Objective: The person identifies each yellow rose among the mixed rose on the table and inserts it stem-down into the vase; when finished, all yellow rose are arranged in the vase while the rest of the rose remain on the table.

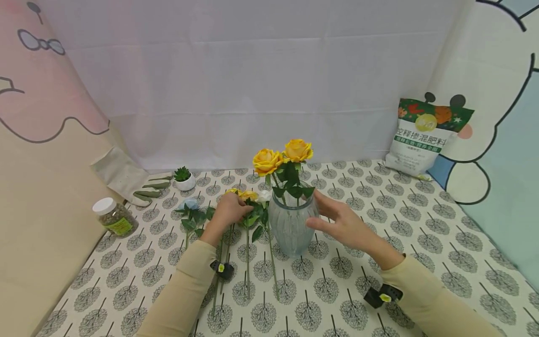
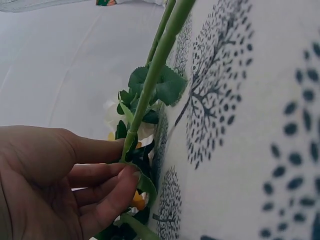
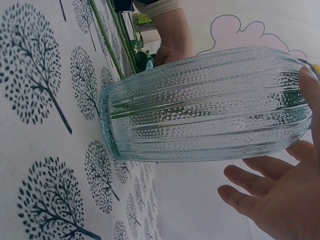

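Observation:
A ribbed clear glass vase (image 1: 292,229) stands upright, holding two yellow roses (image 1: 267,162) with dark green leaves. At its right side is my right hand (image 1: 343,222), thumb in front and fingers spread behind; the thumb (image 3: 309,85) lies against the glass near the top. My left hand (image 1: 229,213) is left of the vase, over the flowers lying on the cloth. Between its thumb and fingers it pinches a green rose stem (image 2: 155,75) just below the leaves. Yellow blooms (image 1: 244,194) show beyond that hand, partly hidden by it.
A white flower (image 1: 264,196) and a blue flower (image 1: 189,204) lie on the tree-print tablecloth (image 1: 307,309). Farther left are a lidded jar (image 1: 115,217), gloves (image 1: 130,175) and a small potted succulent (image 1: 184,179). A fertilizer bag (image 1: 425,138) stands at back right.

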Demonstrator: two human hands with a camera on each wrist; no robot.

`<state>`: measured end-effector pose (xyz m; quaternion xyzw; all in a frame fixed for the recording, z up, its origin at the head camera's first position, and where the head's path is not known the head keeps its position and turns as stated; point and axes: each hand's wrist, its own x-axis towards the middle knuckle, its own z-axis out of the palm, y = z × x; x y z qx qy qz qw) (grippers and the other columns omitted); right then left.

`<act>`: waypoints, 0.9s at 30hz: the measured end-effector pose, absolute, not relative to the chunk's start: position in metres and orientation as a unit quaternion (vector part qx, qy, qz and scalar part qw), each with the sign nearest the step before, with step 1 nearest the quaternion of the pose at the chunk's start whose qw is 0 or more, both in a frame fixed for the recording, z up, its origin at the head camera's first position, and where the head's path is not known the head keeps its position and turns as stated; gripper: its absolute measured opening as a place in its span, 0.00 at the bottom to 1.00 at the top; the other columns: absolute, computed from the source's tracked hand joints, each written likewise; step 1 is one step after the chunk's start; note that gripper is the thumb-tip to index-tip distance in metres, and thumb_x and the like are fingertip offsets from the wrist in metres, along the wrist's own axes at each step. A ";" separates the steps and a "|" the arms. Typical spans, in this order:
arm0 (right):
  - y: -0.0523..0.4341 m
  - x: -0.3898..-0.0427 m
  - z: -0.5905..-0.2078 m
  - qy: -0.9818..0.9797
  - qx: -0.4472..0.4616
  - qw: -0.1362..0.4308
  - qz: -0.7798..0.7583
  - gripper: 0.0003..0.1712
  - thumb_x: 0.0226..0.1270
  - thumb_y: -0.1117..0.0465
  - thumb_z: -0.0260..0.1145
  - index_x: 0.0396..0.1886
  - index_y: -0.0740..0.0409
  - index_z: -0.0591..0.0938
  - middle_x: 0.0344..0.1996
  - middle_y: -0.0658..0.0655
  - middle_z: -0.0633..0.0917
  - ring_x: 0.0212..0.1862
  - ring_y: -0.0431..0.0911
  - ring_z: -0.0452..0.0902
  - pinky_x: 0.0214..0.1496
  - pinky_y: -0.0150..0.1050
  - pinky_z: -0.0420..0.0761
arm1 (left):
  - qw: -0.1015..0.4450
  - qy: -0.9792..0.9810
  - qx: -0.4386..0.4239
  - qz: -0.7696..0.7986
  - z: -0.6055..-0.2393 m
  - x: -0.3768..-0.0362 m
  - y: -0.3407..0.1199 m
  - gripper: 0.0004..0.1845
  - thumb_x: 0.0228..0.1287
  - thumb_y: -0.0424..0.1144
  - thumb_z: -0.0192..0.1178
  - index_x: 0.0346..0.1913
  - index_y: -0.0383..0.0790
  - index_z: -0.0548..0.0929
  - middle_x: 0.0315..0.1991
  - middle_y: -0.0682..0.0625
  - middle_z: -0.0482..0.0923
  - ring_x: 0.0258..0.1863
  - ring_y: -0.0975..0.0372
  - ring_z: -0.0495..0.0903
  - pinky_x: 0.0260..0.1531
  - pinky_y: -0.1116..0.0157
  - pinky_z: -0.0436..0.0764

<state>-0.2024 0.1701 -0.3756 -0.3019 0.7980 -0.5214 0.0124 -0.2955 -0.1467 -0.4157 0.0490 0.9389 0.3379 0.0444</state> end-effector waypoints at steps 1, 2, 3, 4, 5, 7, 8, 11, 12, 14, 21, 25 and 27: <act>0.170 -0.202 -0.375 0.798 -0.302 0.012 -0.522 0.50 0.71 0.51 0.67 0.78 0.69 0.51 0.75 0.67 0.59 0.70 0.61 0.65 0.71 0.55 0.63 | 0.041 0.939 0.051 0.338 -0.416 -0.295 -0.146 0.19 0.67 0.40 0.67 0.18 0.35 0.85 0.15 0.47 0.80 0.17 0.58 0.81 0.16 0.65 0.78; 0.170 -0.202 -0.375 0.797 -0.302 0.012 -0.523 0.50 0.71 0.51 0.67 0.78 0.69 0.51 0.75 0.67 0.59 0.70 0.61 0.65 0.71 0.55 0.63 | 0.038 0.939 0.051 0.339 -0.416 -0.295 -0.146 0.20 0.67 0.40 0.67 0.18 0.35 0.85 0.14 0.47 0.80 0.17 0.57 0.81 0.16 0.66 0.77; 0.170 -0.202 -0.375 0.797 -0.302 0.012 -0.523 0.50 0.71 0.51 0.67 0.78 0.69 0.51 0.75 0.67 0.59 0.70 0.61 0.66 0.71 0.55 0.63 | 0.035 0.939 0.052 0.338 -0.416 -0.295 -0.145 0.20 0.67 0.39 0.67 0.17 0.34 0.84 0.14 0.47 0.80 0.16 0.58 0.81 0.15 0.66 0.76; 0.170 -0.202 -0.375 0.796 -0.303 0.012 -0.524 0.50 0.71 0.51 0.67 0.78 0.69 0.51 0.75 0.67 0.59 0.70 0.61 0.66 0.71 0.55 0.63 | 0.033 0.940 0.052 0.337 -0.416 -0.294 -0.145 0.20 0.67 0.39 0.67 0.17 0.34 0.84 0.14 0.47 0.79 0.16 0.58 0.80 0.15 0.67 0.75; 0.170 -0.202 -0.375 0.796 -0.303 0.012 -0.524 0.50 0.71 0.51 0.67 0.78 0.69 0.51 0.75 0.67 0.59 0.70 0.61 0.66 0.71 0.55 0.64 | 0.031 0.940 0.052 0.336 -0.415 -0.294 -0.145 0.20 0.67 0.39 0.67 0.16 0.34 0.84 0.13 0.47 0.79 0.15 0.58 0.79 0.14 0.68 0.74; 0.170 -0.202 -0.375 0.797 -0.301 0.012 -0.524 0.50 0.71 0.51 0.67 0.78 0.68 0.51 0.75 0.67 0.59 0.70 0.62 0.66 0.71 0.56 0.64 | 0.032 0.939 0.048 0.339 -0.413 -0.294 -0.144 0.20 0.67 0.38 0.67 0.16 0.33 0.84 0.12 0.49 0.76 0.12 0.60 0.75 0.13 0.68 0.71; 0.170 -0.202 -0.375 0.797 -0.301 0.012 -0.524 0.49 0.71 0.51 0.67 0.78 0.68 0.51 0.75 0.67 0.59 0.69 0.62 0.66 0.71 0.56 0.64 | 0.033 0.939 0.043 0.339 -0.412 -0.294 -0.144 0.20 0.67 0.38 0.67 0.17 0.34 0.84 0.11 0.50 0.75 0.12 0.61 0.73 0.13 0.69 0.70; 0.169 -0.202 -0.374 0.798 -0.300 0.012 -0.523 0.49 0.71 0.51 0.67 0.78 0.68 0.52 0.75 0.67 0.59 0.69 0.62 0.67 0.70 0.56 0.65 | 0.040 0.936 0.031 0.347 -0.409 -0.294 -0.146 0.18 0.66 0.38 0.68 0.18 0.34 0.85 0.11 0.51 0.73 0.11 0.63 0.68 0.14 0.69 0.67; 0.169 -0.202 -0.374 0.798 -0.300 0.012 -0.522 0.49 0.71 0.51 0.67 0.78 0.68 0.52 0.75 0.67 0.59 0.69 0.62 0.67 0.70 0.56 0.65 | 0.041 0.935 0.028 0.350 -0.407 -0.294 -0.146 0.17 0.66 0.38 0.68 0.20 0.34 0.85 0.12 0.51 0.73 0.12 0.63 0.68 0.15 0.69 0.68; 0.169 -0.202 -0.374 0.799 -0.299 0.012 -0.522 0.49 0.71 0.51 0.67 0.78 0.68 0.52 0.75 0.67 0.59 0.69 0.62 0.67 0.70 0.56 0.65 | 0.042 0.933 0.025 0.357 -0.405 -0.293 -0.148 0.14 0.65 0.39 0.68 0.23 0.35 0.87 0.14 0.51 0.76 0.14 0.63 0.72 0.17 0.68 0.70; 0.170 -0.202 -0.375 0.802 -0.294 0.014 -0.520 0.50 0.71 0.50 0.67 0.78 0.68 0.51 0.75 0.66 0.59 0.69 0.61 0.67 0.71 0.56 0.64 | 0.033 0.925 0.026 0.378 -0.389 -0.292 -0.157 0.13 0.66 0.40 0.68 0.43 0.30 0.89 0.29 0.44 0.86 0.26 0.58 0.84 0.31 0.60 0.84; 0.170 -0.202 -0.376 0.802 -0.294 0.012 -0.520 0.49 0.71 0.50 0.67 0.78 0.67 0.52 0.75 0.66 0.60 0.69 0.61 0.67 0.71 0.56 0.64 | 0.019 0.918 0.023 0.395 -0.380 -0.288 -0.161 0.16 0.67 0.41 0.67 0.48 0.31 0.88 0.34 0.43 0.87 0.32 0.56 0.86 0.38 0.53 0.85; 0.170 -0.202 -0.376 0.801 -0.295 0.012 -0.520 0.49 0.71 0.50 0.67 0.78 0.67 0.52 0.75 0.66 0.60 0.69 0.61 0.67 0.71 0.56 0.64 | 0.010 0.914 0.026 0.404 -0.375 -0.286 -0.162 0.15 0.68 0.42 0.66 0.48 0.32 0.88 0.35 0.43 0.87 0.34 0.54 0.85 0.39 0.53 0.84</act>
